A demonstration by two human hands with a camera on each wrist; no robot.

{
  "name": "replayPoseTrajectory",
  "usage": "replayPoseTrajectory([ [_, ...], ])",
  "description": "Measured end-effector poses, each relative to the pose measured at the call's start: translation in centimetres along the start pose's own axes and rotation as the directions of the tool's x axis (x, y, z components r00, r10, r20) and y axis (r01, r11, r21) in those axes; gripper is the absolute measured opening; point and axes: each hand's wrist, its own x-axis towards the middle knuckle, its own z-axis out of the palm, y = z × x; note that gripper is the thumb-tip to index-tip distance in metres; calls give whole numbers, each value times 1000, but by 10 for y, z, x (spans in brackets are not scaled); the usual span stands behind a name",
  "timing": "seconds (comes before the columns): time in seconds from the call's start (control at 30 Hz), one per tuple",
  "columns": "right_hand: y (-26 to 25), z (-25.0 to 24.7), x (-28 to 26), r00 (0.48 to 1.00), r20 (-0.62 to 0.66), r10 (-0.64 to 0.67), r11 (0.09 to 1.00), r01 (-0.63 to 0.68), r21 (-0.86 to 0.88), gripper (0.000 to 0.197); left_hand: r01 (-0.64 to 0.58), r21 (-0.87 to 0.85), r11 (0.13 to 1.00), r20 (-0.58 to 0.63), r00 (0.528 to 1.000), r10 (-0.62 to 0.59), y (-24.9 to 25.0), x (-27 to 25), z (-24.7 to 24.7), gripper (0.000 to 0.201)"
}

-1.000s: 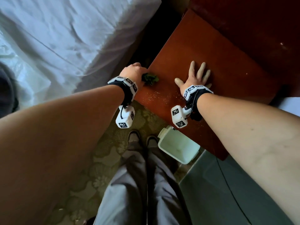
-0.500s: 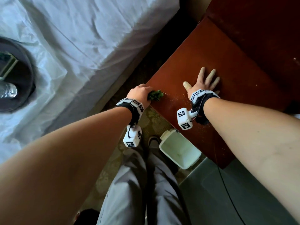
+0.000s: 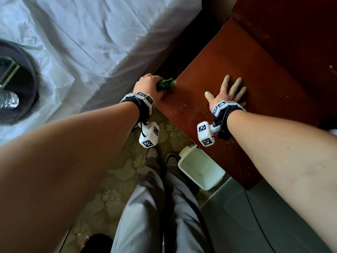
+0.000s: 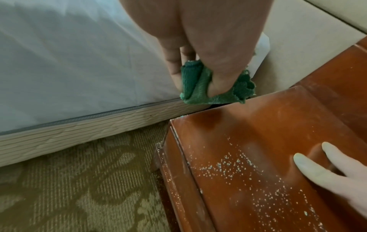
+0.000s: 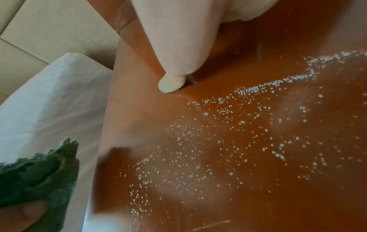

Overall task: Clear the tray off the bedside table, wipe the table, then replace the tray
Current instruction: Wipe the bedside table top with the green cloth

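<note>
The reddish-brown bedside table [image 3: 237,70] fills the upper right of the head view, with white crumbs [image 3: 184,108] scattered near its front left edge. My left hand [image 3: 148,84] grips a bunched green cloth [image 3: 166,84] at the table's left corner; the left wrist view shows the cloth [image 4: 216,87] pinched between thumb and fingers just off the table edge [image 4: 198,119]. My right hand [image 3: 226,92] lies flat on the tabletop with its fingers spread. The dark round tray [image 3: 16,84] sits on the bed at the far left, holding a bottle [image 3: 8,101].
The white bed [image 3: 91,33] runs along the left, close to the table. A small white bin [image 3: 200,169] stands on the patterned carpet [image 3: 109,189] at the table's front corner, beside my feet. A grey surface [image 3: 255,216] lies lower right.
The head view has shifted, bringing the tray on the bed into sight. My left hand with the cloth stays at the table's left edge; my right hand stays flat.
</note>
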Motion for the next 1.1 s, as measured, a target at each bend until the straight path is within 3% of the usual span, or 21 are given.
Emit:
replayPoseTrajectory([
  [0.33, 1, 1, 0, 1000, 3, -9, 1000, 9, 5, 89, -26, 95, 995, 128, 992, 13, -5, -34, 22, 43],
  [0.63, 0, -1, -4, 1000, -27, -9, 1000, 9, -5, 89, -72, -23, 997, 245, 967, 75, 17, -66, 62, 29],
  [0.73, 0, 0, -4, 1000, -26, -12, 1000, 11, -11, 89, -87, -22, 996, 174, 981, 90, 18, -62, 53, 31],
  [0.9, 1, 0, -2, 1000, -27, -10, 1000, 9, -15, 89, -7, -40, 999, 15, 1000, 7, 17, -34, 28, 41],
  [1.1, 2, 2, -1, 999, -35, -5, 1000, 5, -12, 88, 26, 12, 1000, 19, 999, -26, 25, 2, 22, 44],
])
